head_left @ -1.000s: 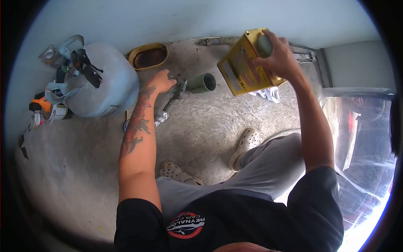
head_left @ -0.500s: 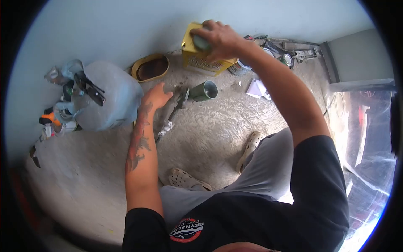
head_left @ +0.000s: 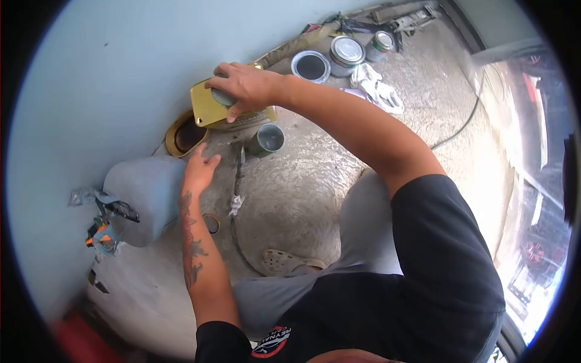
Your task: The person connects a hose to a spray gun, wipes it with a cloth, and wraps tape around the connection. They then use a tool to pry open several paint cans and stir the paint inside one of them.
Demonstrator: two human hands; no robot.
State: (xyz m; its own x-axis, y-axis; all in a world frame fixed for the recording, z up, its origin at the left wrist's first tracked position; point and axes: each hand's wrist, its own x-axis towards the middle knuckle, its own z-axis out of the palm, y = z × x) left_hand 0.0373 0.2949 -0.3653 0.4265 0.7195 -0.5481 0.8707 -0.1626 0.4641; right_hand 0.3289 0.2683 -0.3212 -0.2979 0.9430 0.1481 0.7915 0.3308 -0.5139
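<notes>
Yellow rectangular metal can (head_left: pixel 206 111): near the wall edge of the grey concrete floor (head_left: pixel 290 193); right hand (head_left: pixel 243 88), grip clasped about its top. Step, apparently: positioning the can; next move calls for clearance from the green cylindrical cup (head_left: pixel 267 141). Left hand (head_left: pixel 200 172): fingers loosely spread, nothing held. Can's base: hidden. Round green piece (head_left: pixel 222 98) under right hand: indistinct.

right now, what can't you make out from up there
- Head view: part of the green round piece atop the yellow can, covered by the right hand.
- Head view: lettering on the can's side, too slanted and small to read.
- Head view: labels on the lidded tins, too small.
- Head view: red thing at lower left, blurred, cut off by the dark lens edge.
</notes>
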